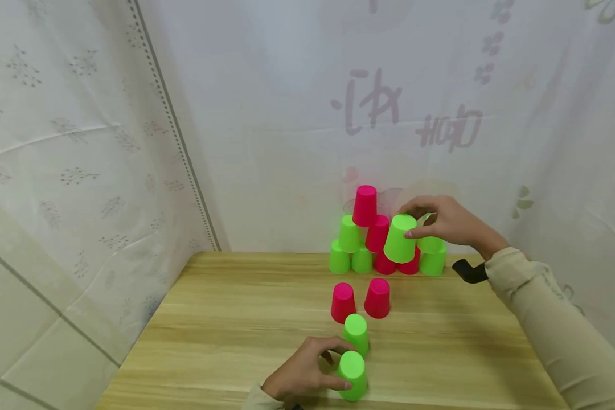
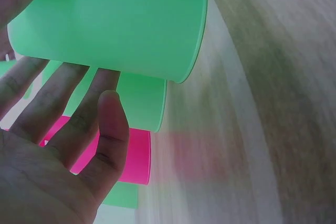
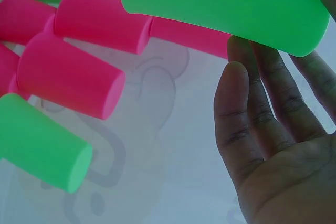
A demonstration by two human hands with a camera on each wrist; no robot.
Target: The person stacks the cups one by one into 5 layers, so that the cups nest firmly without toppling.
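Before the stack of cups, my right hand (image 1: 448, 222) grips an upside-down green cup (image 1: 401, 242) between thumb and fingers. In the right wrist view the fingers curve under that cup's side (image 3: 226, 11). At the front, my left hand (image 1: 307, 367) holds another upside-down green cup (image 1: 352, 373), thumb on the near side. This cup (image 2: 115, 24) fills the top of the left wrist view. Just behind it is a second green cup (image 1: 356, 331), and two red cups (image 1: 343, 302) (image 1: 377, 297) stand farther back.
Along the table's back edge rises a stack of red and green cups, with a red cup (image 1: 365, 206) on top and a green cup (image 1: 433, 262) at bottom right. A printed cloth (image 1: 266, 171) hangs behind the wooden table (image 1: 236, 319).
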